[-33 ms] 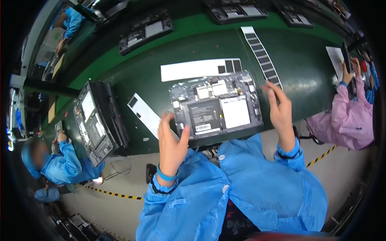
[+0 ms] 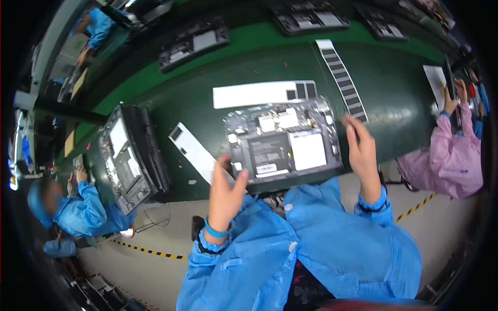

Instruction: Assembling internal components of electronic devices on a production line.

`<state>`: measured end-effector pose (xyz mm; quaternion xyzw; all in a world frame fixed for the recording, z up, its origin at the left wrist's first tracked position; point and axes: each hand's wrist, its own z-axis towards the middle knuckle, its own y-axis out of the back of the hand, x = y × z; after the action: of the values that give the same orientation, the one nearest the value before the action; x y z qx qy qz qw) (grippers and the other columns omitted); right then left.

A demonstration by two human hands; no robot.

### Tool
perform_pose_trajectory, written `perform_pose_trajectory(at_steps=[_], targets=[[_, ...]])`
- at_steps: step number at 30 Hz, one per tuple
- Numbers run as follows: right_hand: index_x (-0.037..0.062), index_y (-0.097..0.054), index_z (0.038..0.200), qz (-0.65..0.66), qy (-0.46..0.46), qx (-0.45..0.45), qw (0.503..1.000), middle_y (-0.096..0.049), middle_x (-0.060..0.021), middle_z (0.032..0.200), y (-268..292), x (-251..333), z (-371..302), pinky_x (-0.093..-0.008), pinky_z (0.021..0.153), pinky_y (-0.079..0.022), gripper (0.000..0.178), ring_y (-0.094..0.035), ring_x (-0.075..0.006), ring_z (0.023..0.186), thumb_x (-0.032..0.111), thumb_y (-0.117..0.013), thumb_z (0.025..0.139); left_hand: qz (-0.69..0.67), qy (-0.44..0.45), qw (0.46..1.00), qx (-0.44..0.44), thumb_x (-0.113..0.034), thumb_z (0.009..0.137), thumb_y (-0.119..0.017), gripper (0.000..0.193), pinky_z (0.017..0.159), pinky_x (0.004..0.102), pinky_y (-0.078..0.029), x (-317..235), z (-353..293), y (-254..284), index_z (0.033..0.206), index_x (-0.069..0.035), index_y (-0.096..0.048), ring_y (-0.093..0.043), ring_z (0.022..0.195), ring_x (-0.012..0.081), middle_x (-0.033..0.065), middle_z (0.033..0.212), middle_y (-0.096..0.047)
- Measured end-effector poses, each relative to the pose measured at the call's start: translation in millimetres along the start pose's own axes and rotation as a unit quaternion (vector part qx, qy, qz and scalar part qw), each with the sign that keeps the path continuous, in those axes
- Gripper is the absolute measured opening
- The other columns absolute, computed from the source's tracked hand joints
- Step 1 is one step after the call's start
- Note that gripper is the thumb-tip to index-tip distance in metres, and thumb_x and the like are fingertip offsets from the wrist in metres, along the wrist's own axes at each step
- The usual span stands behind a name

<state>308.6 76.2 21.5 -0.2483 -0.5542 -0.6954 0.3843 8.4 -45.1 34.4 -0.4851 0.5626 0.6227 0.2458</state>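
The laptop base [image 2: 284, 147] lies on the table [image 2: 399, 116] between the hands [image 2: 224, 202], a strip [image 2: 249, 96] behind.

We bring both forearms [image 2: 381, 216] up from below, held well apart. Our left hand [image 2: 224, 194] spreads its thumb [image 2: 241, 180] away from the fingers [image 2: 221, 167], the wrist [image 2: 220, 218] nearly straight. Our right hand [image 2: 362, 153] leans a little leftward, its fingers bent (the tips blur, so we cannot tell whether they meet).
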Motion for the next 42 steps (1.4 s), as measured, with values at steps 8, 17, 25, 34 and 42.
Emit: perform_pose_trajectory(at_steps=[8,17,25,34,42], targets=[[-0.0037,-0.045,0.136,0.225,-0.041,-0.047,0.972,-0.049,-0.0185,0.137,-48.5,10.7,-19.3,-0.0316,0.100,-0.040,0.049,-0.051,-0.0214,0.121,0.005,-0.057,0.090,-0.063,-0.065,0.996,-0.005,-0.004,0.083,-0.062,0.045,0.104,0.0377,-0.036,17.9,3.7,8.1,0.126,0.000,-0.052,-0.043,0.128,0.0280,0.0229,0.139,-0.043],[-0.0003,-0.043,0.135,0.532,-0.107,-0.006,0.840,-0.050,-0.0146,0.130,-127.0,127.5,125.6,-0.0327,0.099,-0.043,0.044,-0.051,-0.0217,0.118,-0.003,-0.051,0.092,0.299,-0.118,0.938,-0.127,-0.029,0.087,-0.060,0.058,0.106,0.0524,-0.027,61.0,14.3,39.6,0.134,0.001,-0.046,-0.038,0.131,0.0390,0.0227,0.143,-0.039],[0.0035,-0.052,0.123,0.329,-0.019,-0.135,0.934,-0.060,-0.0190,0.115,-383.3,252.2,267.7,-0.0380,0.093,-0.043,0.039,-0.057,-0.0316,0.107,0.008,-0.062,0.086,0.350,-0.083,0.928,-0.094,-0.041,0.088,-0.056,0.065,0.106,0.0574,-0.022,57.7,13.8,33.2,0.139,-0.003,-0.042,-0.032,0.136,0.0335,0.0173,0.149,-0.033],[0.0038,-0.058,0.113,0.069,0.087,0.089,0.990,-0.064,-0.0258,0.102,-494.7,259.3,300.4,-0.0475,0.088,-0.048,0.032,-0.061,-0.0428,0.099,0.019,-0.060,0.085,0.334,-0.096,0.934,-0.079,-0.044,0.089,-0.053,0.064,0.105,0.0587,-0.024,58.9,18.1,28.1,0.139,-0.005,-0.043,-0.033,0.136,0.0331,0.0170,0.148,-0.036],[0.0045,-0.050,0.125,-0.136,0.109,-0.005,0.985,-0.062,-0.0264,0.110,-351.6,121.3,345.8,-0.0464,0.090,-0.048,0.060,-0.059,-0.0394,0.106,0.043,-0.065,0.081,0.346,-0.090,0.929,-0.095,-0.043,0.087,-0.057,0.065,0.104,0.0586,-0.025,57.7,19.9,35.3,0.137,-0.004,-0.045,-0.036,0.134,0.0334,0.0177,0.147,-0.036]])
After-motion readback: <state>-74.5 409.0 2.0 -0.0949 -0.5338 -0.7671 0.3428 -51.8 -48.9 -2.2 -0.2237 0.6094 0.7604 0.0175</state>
